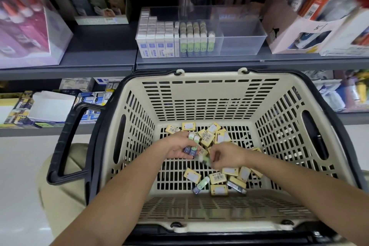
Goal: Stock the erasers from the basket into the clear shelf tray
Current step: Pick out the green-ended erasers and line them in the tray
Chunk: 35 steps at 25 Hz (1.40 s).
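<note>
Head camera looks steeply down, close, into basket (209,94) before shelves (95,48).

I can read almost no text here. On the pink box (289,32) at the right of the shelf (199,62) there is a handwritten mark of two signs, maybe a number like 19, but it stands turned and I am not sure. The erasers (207,138) in the basket (199,90) carry barcode stickers with digits too small to read. The white boxes (151,47) in the tray (243,44) have blue print, too blurred.
</note>
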Each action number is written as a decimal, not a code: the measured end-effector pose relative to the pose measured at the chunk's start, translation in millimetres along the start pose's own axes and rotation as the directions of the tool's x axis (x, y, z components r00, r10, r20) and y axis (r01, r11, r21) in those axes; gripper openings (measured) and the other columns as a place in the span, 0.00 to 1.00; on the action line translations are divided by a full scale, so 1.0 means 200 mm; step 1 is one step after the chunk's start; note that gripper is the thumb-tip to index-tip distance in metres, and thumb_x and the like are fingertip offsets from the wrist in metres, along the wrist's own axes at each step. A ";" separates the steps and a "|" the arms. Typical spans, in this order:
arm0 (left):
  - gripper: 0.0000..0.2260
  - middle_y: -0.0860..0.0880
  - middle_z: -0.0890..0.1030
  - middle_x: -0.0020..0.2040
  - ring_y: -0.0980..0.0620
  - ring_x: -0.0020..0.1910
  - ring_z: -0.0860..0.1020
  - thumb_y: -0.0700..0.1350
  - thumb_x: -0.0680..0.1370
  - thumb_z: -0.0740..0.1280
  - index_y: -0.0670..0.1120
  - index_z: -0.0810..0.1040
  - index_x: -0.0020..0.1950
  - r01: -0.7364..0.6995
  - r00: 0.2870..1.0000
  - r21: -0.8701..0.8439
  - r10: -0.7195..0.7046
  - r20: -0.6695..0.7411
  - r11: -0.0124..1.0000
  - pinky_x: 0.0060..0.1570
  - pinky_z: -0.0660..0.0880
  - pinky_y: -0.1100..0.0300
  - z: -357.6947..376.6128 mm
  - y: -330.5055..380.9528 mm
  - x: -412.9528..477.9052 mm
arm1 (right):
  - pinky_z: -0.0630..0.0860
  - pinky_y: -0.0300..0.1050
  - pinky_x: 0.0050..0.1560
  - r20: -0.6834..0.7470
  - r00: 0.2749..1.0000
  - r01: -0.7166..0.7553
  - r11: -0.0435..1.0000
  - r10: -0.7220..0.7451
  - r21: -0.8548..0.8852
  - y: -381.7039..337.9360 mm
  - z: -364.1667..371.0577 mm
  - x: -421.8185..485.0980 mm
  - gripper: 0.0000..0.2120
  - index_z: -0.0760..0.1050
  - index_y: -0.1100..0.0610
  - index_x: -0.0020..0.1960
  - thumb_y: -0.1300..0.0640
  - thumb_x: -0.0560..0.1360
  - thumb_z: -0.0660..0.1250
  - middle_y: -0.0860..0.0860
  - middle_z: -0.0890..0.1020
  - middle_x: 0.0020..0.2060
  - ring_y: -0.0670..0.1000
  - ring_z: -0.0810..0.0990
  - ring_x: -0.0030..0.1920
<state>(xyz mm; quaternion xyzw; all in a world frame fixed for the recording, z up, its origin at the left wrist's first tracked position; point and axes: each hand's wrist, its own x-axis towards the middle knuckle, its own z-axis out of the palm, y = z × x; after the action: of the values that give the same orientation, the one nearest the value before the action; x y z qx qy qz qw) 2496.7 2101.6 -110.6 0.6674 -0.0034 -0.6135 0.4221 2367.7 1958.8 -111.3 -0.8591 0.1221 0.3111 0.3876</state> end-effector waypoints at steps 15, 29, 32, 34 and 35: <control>0.10 0.44 0.79 0.48 0.50 0.47 0.78 0.36 0.75 0.69 0.45 0.74 0.53 -0.018 1.000 -0.091 0.017 -0.015 0.996 0.52 0.76 0.55 -0.06 -0.02 0.03 | 0.74 0.42 0.48 0.077 0.987 0.159 0.920 -0.141 -0.359 -0.03 0.19 0.04 0.11 0.77 0.55 0.55 0.54 0.73 0.68 0.51 0.79 0.53 0.51 0.77 0.53; 0.26 0.40 0.74 0.62 0.46 0.56 0.77 0.33 0.72 0.70 0.47 0.66 0.66 0.082 0.993 0.031 -0.084 0.080 0.996 0.48 0.78 0.54 -0.06 -0.02 0.02 | 0.78 0.40 0.45 -0.022 0.998 0.065 0.995 -0.064 0.081 -0.06 0.01 0.03 0.06 0.74 0.52 0.42 0.60 0.71 0.70 0.47 0.79 0.41 0.44 0.80 0.40; 0.15 0.46 0.80 0.53 0.50 0.53 0.79 0.36 0.74 0.69 0.46 0.73 0.59 0.106 0.954 0.083 -0.125 0.272 0.991 0.53 0.77 0.53 -0.05 -0.01 0.02 | 0.78 0.36 0.38 -0.136 0.990 0.081 0.924 -0.032 0.375 -0.09 -0.07 0.02 0.09 0.72 0.55 0.41 0.66 0.70 0.70 0.51 0.78 0.39 0.41 0.80 0.33; 0.12 0.49 0.82 0.48 0.53 0.50 0.80 0.37 0.73 0.70 0.47 0.75 0.55 0.072 0.948 0.121 -0.106 0.300 0.990 0.48 0.78 0.56 -0.02 -0.02 0.02 | 0.77 0.35 0.36 -0.145 0.989 0.100 0.875 -0.034 0.473 -0.11 -0.09 0.01 0.09 0.71 0.57 0.40 0.67 0.70 0.70 0.52 0.78 0.37 0.42 0.80 0.31; 0.12 0.50 0.83 0.46 0.54 0.47 0.81 0.37 0.73 0.70 0.47 0.76 0.53 0.048 0.954 0.140 -0.087 0.288 0.989 0.47 0.78 0.58 -0.01 -0.02 0.03 | 0.78 0.36 0.37 -0.151 0.988 0.099 0.848 -0.022 0.520 -0.10 -0.10 0.01 0.09 0.71 0.58 0.40 0.67 0.71 0.70 0.53 0.79 0.37 0.44 0.80 0.32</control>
<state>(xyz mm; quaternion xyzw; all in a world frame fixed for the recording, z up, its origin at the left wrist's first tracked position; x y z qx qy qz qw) 2496.7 2102.6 -117.9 0.5952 -0.0835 -0.7182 0.3507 2386.0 1957.7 -91.0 -0.7434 0.2021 0.1925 0.6078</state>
